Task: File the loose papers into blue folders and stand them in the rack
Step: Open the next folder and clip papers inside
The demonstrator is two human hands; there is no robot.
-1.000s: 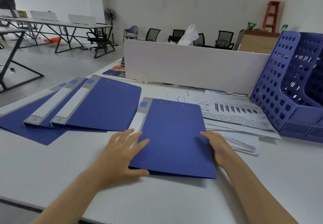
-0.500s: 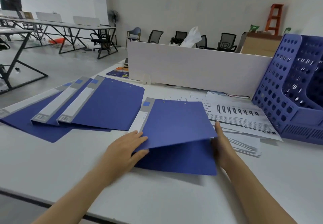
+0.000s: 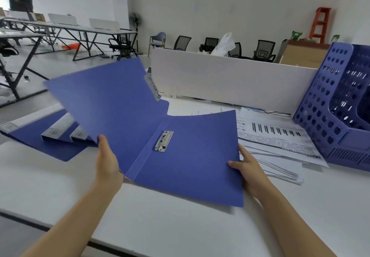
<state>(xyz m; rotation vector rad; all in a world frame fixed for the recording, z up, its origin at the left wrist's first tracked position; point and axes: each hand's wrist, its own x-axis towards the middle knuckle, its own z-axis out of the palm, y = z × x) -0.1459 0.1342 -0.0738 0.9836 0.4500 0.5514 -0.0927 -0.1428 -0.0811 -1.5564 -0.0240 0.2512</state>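
Note:
A blue folder [image 3: 192, 156] lies open on the white desk [image 3: 180, 226], its front cover swung up to the left and its metal clip [image 3: 163, 141] showing near the spine. My left hand [image 3: 107, 162] grips the raised cover at its lower edge. My right hand [image 3: 249, 168] holds the right edge of the back cover, thumb on top. Loose papers [image 3: 280, 136] with black bars lie to the right, partly under the folder. The blue perforated rack [image 3: 338, 116] stands at the far right.
Three closed blue folders [image 3: 48, 136] lie fanned at the left, partly behind the raised cover. A white divider panel [image 3: 230, 80] runs across the back of the desk. The desk's front edge is close to me. Tables and chairs stand beyond.
The folder was shut flat a second ago. Its front cover has been lifted at the right edge and swung open to the left, where my left hand now grips it; the clip is now exposed.

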